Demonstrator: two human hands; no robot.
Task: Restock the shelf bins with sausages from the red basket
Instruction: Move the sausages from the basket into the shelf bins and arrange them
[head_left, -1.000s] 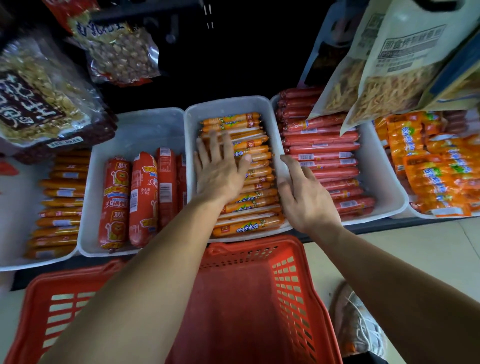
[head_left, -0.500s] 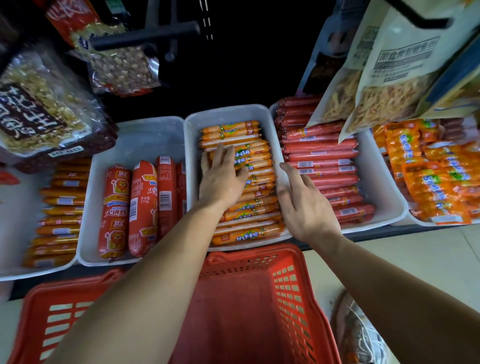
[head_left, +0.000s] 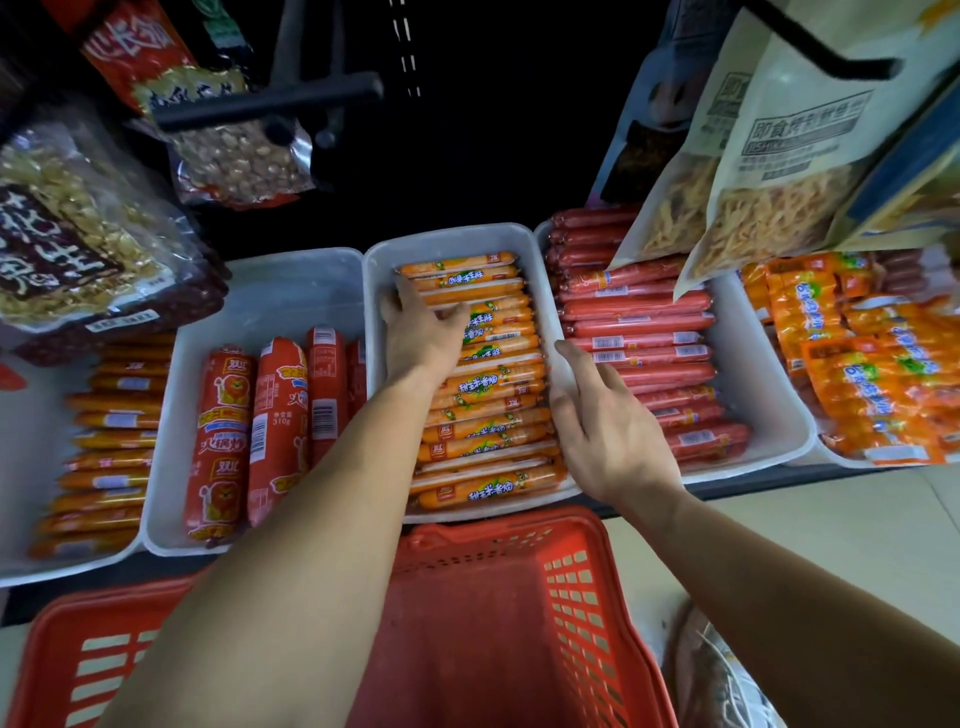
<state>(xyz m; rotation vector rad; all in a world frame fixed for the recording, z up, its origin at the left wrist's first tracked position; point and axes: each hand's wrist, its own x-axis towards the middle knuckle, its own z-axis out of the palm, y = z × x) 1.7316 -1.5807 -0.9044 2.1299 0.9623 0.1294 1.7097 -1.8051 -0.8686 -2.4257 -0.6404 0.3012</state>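
"310g" on fat red sausage (head_left: 278, 431)

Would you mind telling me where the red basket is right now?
The red basket sits bottom centre in the head view, just in front of the white bin of orange sausages.

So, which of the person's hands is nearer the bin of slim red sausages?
Right. The right hand lies at the left wall of the red-sausage bin; the left hand rests on the orange sausages in the middle bin.
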